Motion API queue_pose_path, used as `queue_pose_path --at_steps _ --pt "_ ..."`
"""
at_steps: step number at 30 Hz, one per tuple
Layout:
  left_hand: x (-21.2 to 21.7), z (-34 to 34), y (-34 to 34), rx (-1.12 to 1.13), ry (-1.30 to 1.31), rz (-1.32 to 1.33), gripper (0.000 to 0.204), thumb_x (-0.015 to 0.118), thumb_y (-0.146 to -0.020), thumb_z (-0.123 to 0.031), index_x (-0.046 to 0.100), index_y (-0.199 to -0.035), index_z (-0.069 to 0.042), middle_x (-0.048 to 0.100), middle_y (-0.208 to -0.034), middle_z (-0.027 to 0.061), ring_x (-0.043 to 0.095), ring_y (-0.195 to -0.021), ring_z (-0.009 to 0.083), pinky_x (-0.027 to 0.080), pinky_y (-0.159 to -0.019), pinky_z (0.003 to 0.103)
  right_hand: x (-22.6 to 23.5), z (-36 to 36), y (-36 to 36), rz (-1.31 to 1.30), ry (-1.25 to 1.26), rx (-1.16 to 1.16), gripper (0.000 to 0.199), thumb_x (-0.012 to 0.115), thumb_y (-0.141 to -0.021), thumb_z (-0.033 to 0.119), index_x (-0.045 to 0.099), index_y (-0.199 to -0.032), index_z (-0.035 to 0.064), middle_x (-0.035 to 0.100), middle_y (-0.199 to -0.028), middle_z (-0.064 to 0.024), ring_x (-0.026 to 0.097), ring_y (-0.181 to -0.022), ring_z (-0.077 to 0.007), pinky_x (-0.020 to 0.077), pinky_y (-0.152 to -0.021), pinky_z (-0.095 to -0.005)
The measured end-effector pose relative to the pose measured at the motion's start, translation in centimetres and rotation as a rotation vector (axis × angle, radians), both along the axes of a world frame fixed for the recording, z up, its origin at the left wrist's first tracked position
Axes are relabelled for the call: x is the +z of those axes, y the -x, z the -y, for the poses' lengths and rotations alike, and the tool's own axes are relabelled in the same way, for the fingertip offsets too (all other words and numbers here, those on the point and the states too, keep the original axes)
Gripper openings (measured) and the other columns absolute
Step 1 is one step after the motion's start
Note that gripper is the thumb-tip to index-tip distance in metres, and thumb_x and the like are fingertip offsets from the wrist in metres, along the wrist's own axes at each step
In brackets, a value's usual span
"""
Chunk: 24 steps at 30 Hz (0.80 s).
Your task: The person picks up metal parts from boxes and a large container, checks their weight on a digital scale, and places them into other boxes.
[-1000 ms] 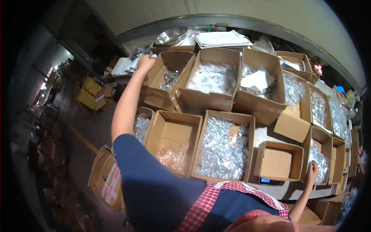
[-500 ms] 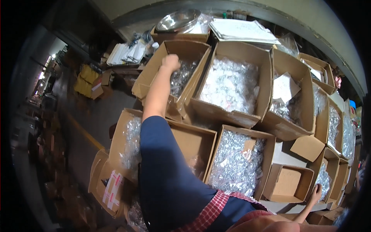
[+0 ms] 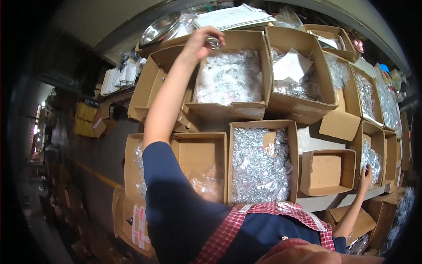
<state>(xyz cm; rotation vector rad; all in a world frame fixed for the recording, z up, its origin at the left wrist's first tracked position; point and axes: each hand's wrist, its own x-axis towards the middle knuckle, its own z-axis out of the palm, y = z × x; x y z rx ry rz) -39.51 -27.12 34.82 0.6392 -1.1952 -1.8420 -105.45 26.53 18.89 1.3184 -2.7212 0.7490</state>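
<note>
My left hand (image 3: pixel 200 44) is raised over the back left corner of a deep cardboard box (image 3: pixel 248 110) of clear plastic packets (image 3: pixel 233 77). Its fingers are curled round a small shiny packet (image 3: pixel 213 42), whose contents are unclear. To the left, partly hidden by my forearm, stands another cardboard box (image 3: pixel 143 94). Far to the right, my right hand (image 3: pixel 365 178) is at the near edge of a narrow box holding silvery packets (image 3: pixel 370 156). Its fingers are closed, with a small dark spot at the fingertips that I cannot make out.
Before me are an open box with a few packets (image 3: pixel 202 147), a box full of silvery packets (image 3: pixel 259 167) and a small bare-bottomed box (image 3: pixel 327 174). Behind the back row lie a metal bowl (image 3: pixel 160 28) and a stack of papers (image 3: pixel 233 16). More boxes line the right.
My left hand has come up out of the back left box and moved right, now with a shiny packet in it. My right hand stays by the silvery packets. The whole view has shifted.
</note>
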Motion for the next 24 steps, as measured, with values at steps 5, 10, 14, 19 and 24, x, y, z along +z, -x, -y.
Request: queue_pose_path --at_steps 5,10,14,19,24 --pt "-5.8 2.9 9.8 -0.016 0.572 1.389 0.022 0.065 -0.073 -0.018 0.067 -0.087 -0.001 0.067 -0.083 0.0145 0.065 -0.072 0.0262 0.053 -0.064 0.04 0.6 -0.1 -1.2 0.01 0.075 -0.031 0.043 0.056 -0.092 0.021 0.049 -0.128 -0.001 0.059 -0.12 -0.0212 0.062 -0.102 -0.0283 0.0466 -0.088 -0.0343" --pt "-13.6 7.9 7.6 0.04 0.87 1.829 0.03 0.061 -0.074 -0.021 0.071 -0.097 -0.005 0.068 -0.101 0.0167 0.063 -0.103 0.0302 0.051 -0.085 0.039 1.4 0.3 -2.1 -0.028 0.103 -0.046 0.042 0.058 -0.091 0.021 0.052 -0.126 -0.0006 0.062 -0.116 -0.0197 0.062 -0.102 -0.0276 0.0467 -0.088 -0.0339" --pt "-10.0 5.9 5.9 0.078 0.681 1.484 0.038 0.073 -0.068 -0.037 0.072 -0.093 -0.009 0.069 -0.091 0.0135 0.065 -0.089 0.0276 0.049 -0.082 0.037 1.2 0.3 -2.3 0.094 0.128 -0.087 0.041 0.06 -0.089 0.019 0.054 -0.124 -0.0023 0.063 -0.116 -0.0173 0.062 -0.102 -0.0237 0.0466 -0.089 -0.0329" --pt "-3.9 2.9 7.5 0.278 0.187 0.77 0.019 0.066 -0.074 -0.023 0.072 -0.076 -0.005 0.069 -0.08 0.0085 0.059 -0.068 0.0126 0.044 -0.063 0.026 0.1 -0.3 -0.8 -0.011 0.091 -0.089 0.038 0.06 -0.087 0.018 0.057 -0.12 0.0002 0.064 -0.112 -0.0169 0.063 -0.098 -0.0264 0.0479 -0.086 -0.033" --pt "0.7 -2.5 14.8 0.003 0.482 0.599 0.014 0.066 -0.071 -0.016 0.065 -0.075 -0.002 0.065 -0.071 0.007 0.06 -0.06 0.0121 0.046 -0.055 0.026 1.1 0.7 -2.2 -0.043 0.066 -0.133 0.039 0.06 -0.088 0.026 0.057 -0.118 0.0012 0.065 -0.105 -0.019 0.064 -0.092 -0.0319 0.0489 -0.081 -0.0365"
